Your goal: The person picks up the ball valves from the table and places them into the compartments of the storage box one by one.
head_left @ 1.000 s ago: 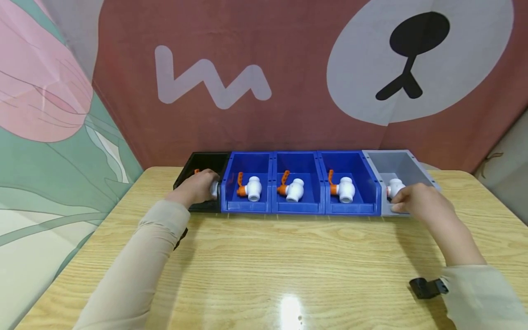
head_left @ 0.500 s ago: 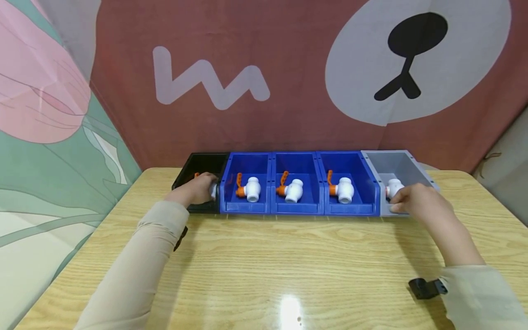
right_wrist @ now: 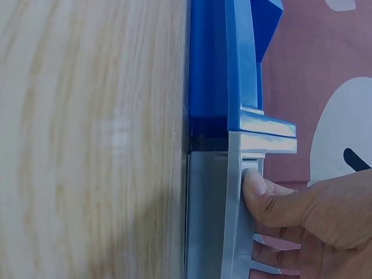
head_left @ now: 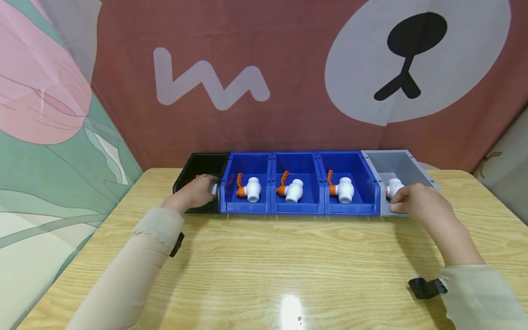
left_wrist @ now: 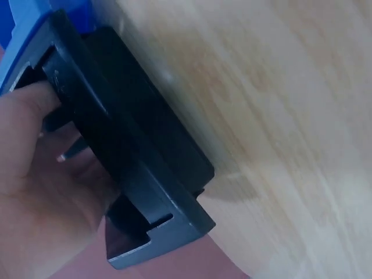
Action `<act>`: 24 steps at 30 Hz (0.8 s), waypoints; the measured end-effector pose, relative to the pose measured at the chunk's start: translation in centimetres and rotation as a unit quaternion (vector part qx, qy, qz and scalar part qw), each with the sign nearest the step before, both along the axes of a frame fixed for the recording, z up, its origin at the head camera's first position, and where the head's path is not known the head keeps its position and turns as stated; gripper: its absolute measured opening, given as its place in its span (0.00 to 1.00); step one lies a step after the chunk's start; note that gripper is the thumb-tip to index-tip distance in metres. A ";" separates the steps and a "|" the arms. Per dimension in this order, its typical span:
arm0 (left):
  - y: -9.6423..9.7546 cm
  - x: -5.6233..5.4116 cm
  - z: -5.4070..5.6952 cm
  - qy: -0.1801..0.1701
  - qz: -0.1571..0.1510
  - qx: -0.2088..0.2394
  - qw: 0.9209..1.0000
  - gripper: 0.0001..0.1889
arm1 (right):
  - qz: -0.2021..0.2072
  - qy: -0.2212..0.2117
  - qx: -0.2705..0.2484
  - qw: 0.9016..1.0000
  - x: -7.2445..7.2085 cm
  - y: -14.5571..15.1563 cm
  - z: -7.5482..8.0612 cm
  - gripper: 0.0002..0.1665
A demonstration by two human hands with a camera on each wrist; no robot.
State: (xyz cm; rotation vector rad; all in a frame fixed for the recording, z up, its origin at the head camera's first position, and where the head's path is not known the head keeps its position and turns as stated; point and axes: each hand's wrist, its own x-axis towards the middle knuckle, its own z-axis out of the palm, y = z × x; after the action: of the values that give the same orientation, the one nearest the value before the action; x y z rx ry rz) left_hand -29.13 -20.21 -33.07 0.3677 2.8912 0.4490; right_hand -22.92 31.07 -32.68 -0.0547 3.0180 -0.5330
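Note:
In the head view my left hand (head_left: 199, 190) reaches into the black bin (head_left: 209, 160) at the row's left end. A small piece of a white ball valve (head_left: 215, 188) shows by its fingers, and a bit of orange shows above them. In the left wrist view the thumb (left_wrist: 40, 99) lies at the bin's front opening; the fingertips are hidden. My right hand (head_left: 425, 201) reaches into the grey bin (head_left: 389, 162) at the right end, fingertips close to a white valve (head_left: 394, 186). Its thumb (right_wrist: 254, 189) touches the grey front rim. I cannot tell whether either hand grips its valve.
Between the end bins stand three joined blue bins. They hold a left valve (head_left: 253, 189), a middle valve (head_left: 294, 190) and a right valve (head_left: 345, 189), white with orange handles. The wooden table (head_left: 288, 256) extends in front; a printed cloth (head_left: 288, 114) hangs behind.
My left hand and forearm have shifted slightly down and back toward me, the fingers still in the black bin. The right hand and the valves in the blue bins stay in place.

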 end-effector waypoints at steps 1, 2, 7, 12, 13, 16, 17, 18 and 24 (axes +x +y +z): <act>0.1 0.2 -0.1 0.008 0.006 -0.004 1.000 0.28 | 0.000 -0.002 0.001 1.000 0.0 0.0 0.0 0.12; 0.2 0.4 -0.1 0.021 0.012 -0.010 1.000 0.26 | 0.001 -0.003 0.003 1.000 -0.1 0.0 0.0 0.12; 0.7 1.4 -0.7 0.083 0.050 -0.019 0.995 0.22 | 0.009 -0.008 0.011 1.000 -0.2 -0.2 0.2 0.11; 1.0 2.2 -1.1 0.141 0.089 -0.005 0.986 0.19 | 0.021 -0.008 0.020 1.000 -0.1 -0.4 0.4 0.10; 1.0 2.3 -1.1 0.152 0.097 -0.002 0.984 0.19 | 0.022 -0.008 0.021 0.999 -0.1 -0.5 0.5 0.10; 0.9 2.7 -1.2 0.182 0.112 0.005 0.977 0.19 | 0.023 -0.008 0.027 0.999 0.0 -0.7 0.6 0.10; 0.8 2.9 -1.2 0.190 0.114 0.008 0.975 0.19 | 0.022 -0.007 0.028 0.999 0.1 -0.7 0.6 0.11; 0.8 3.0 -1.2 0.197 0.114 0.010 0.974 0.20 | 0.022 -0.007 0.030 0.999 0.1 -0.8 0.7 0.11; 1.0 4.0 -0.8 0.231 0.116 0.030 0.965 0.20 | 0.026 -0.001 0.039 0.999 0.3 -0.7 0.9 0.15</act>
State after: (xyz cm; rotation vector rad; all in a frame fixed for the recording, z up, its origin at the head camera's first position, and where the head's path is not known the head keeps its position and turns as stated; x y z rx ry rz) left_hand -25.10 -19.20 -33.90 0.1547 3.4034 0.5506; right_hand -22.64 30.42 -31.75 -0.1289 3.0224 -0.4115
